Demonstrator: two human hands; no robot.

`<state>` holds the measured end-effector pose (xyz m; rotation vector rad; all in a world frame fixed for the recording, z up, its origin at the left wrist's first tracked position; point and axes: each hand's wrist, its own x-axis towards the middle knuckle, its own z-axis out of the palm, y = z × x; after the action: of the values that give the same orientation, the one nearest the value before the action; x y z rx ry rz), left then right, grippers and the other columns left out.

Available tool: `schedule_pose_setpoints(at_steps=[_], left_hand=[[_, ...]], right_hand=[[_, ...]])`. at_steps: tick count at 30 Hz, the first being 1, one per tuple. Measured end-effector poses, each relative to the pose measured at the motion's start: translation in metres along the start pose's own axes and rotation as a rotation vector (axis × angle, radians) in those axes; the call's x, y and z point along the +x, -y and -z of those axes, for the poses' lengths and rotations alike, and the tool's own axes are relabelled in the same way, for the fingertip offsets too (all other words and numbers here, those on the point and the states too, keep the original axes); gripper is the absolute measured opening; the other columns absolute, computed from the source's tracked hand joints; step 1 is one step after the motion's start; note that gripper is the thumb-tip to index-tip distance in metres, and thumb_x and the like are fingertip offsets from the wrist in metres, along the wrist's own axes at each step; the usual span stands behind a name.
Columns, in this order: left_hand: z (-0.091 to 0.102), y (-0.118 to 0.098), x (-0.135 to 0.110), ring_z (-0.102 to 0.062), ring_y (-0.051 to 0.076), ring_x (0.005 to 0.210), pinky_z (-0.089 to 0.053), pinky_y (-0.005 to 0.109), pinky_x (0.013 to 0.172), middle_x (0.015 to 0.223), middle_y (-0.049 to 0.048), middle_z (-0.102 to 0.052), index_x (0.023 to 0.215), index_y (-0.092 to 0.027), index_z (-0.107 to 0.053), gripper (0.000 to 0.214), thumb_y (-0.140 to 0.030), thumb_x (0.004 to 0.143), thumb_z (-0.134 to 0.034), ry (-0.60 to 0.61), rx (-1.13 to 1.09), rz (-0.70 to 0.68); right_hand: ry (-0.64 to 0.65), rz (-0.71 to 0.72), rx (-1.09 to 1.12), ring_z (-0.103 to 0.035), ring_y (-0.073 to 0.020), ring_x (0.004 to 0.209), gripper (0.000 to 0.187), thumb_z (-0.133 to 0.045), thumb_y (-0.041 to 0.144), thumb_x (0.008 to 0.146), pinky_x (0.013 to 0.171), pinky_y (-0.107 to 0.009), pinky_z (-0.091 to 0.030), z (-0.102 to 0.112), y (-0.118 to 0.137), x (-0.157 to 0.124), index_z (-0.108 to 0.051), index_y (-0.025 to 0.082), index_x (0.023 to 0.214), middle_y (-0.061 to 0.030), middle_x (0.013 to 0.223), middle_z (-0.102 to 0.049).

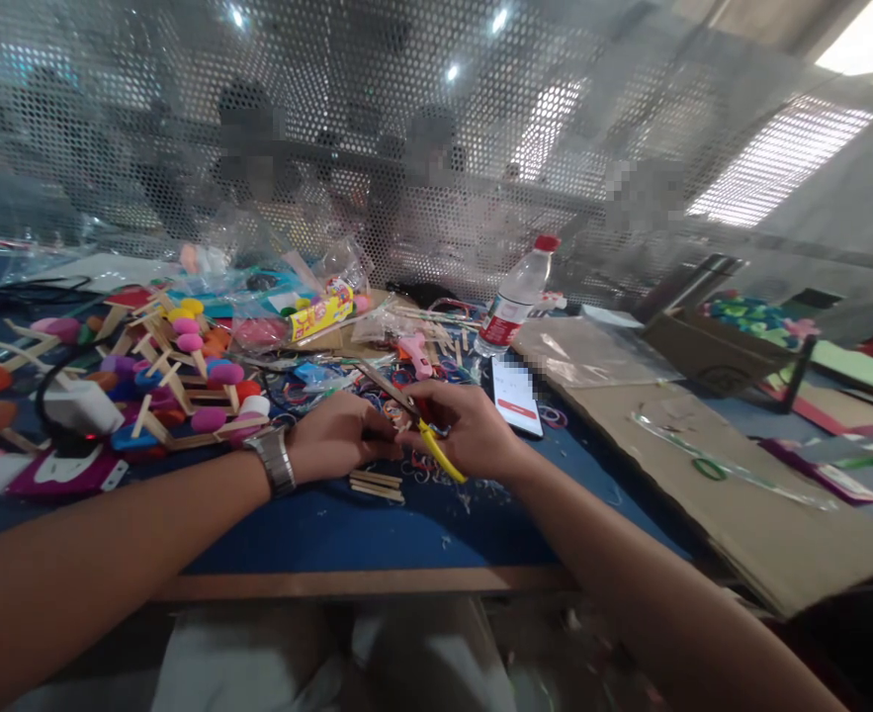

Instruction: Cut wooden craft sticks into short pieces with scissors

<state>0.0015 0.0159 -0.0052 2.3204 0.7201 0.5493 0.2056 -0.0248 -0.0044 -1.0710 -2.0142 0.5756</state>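
My right hand (470,427) grips a pair of scissors with yellow handles (442,455); their metal blades point up and to the left. Beside it, almost touching, is my left hand (339,433), with a metal-banded watch (279,461) on the wrist. Its fingers are pinched together, and whatever lies between them is hidden. Just below the hands, several short wooden sticks (377,486) lie side by side on the blue tabletop (436,549). Rubber bands and small scraps are scattered around them. Behind the blades a pink glue gun (416,354) rests among the clutter.
A pile of wooden-stick pieces with coloured knobs (176,371) fills the left, near a white plug adapter (84,407). To the right stand a red-capped bottle (516,302), a phone (514,398) and cardboard (673,465). A perforated screen (377,119) rises behind, with people beyond it.
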Motion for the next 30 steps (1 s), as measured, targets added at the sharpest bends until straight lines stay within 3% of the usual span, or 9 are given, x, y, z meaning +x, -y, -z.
schedule_pose_setpoints(at_steps=[6, 13, 17, 25, 30], left_hand=[[-0.001, -0.004, 0.001, -0.057, 0.012, 0.063, -0.035, 0.022, 0.059, 0.067, 0.0001, -0.069, 0.075, -0.018, -0.076, 0.015, -0.03, 0.08, -0.069, 0.014, 0.096, -0.002], [0.001, -0.009, -0.001, -0.056, 0.013, 0.063, -0.037, 0.023, 0.059, 0.068, 0.0018, -0.067, 0.072, -0.016, -0.074, 0.012, -0.025, 0.079, -0.069, -0.027, 0.038, 0.01], [0.002, -0.01, -0.003, -0.057, 0.012, 0.065, -0.04, 0.022, 0.062, 0.072, 0.0013, -0.069, 0.072, -0.017, -0.073, 0.012, -0.026, 0.079, -0.069, -0.019, 0.005, 0.015], [0.01, -0.011, -0.002, -0.049, 0.01, 0.062, -0.038, 0.02, 0.06, 0.068, -0.0003, -0.062, 0.082, -0.012, -0.071, 0.031, -0.035, 0.091, -0.053, 0.154, -0.201, -0.024], [0.015, -0.014, -0.001, -0.04, 0.008, 0.056, -0.03, 0.021, 0.055, 0.06, -0.0025, -0.053, 0.081, -0.012, -0.072, 0.038, -0.044, 0.091, -0.055, 0.246, -0.425, 0.049]], right_hand=[[0.031, -0.061, 0.054, -0.047, -0.0117, 0.06, 0.036, -0.076, 0.033, 0.075, 0.057, -0.026, -0.042, 0.001, -0.001, 0.0, -0.068, 0.017, 0.106, 0.0016, 0.069, -0.055], [0.023, -0.176, 0.372, -0.063, -0.0165, 0.073, 0.048, -0.085, 0.037, 0.066, 0.072, -0.032, -0.053, -0.004, 0.002, 0.003, -0.066, 0.018, 0.107, -0.002, 0.081, -0.065], [0.043, -0.169, 0.506, -0.064, -0.0144, 0.071, 0.046, -0.087, 0.034, 0.064, 0.071, -0.03, -0.055, -0.002, 0.006, 0.005, -0.066, 0.019, 0.102, -0.0002, 0.078, -0.065], [0.065, -0.033, 0.648, -0.067, -0.0127, 0.065, 0.041, -0.088, 0.029, 0.067, 0.062, -0.026, -0.059, 0.005, 0.004, 0.003, -0.063, 0.021, 0.098, 0.0016, 0.076, -0.066], [0.073, -0.009, 0.672, -0.068, -0.0143, 0.066, 0.04, -0.087, 0.027, 0.069, 0.066, -0.03, -0.06, 0.006, 0.007, 0.001, -0.063, 0.022, 0.101, 0.0013, 0.077, -0.067]])
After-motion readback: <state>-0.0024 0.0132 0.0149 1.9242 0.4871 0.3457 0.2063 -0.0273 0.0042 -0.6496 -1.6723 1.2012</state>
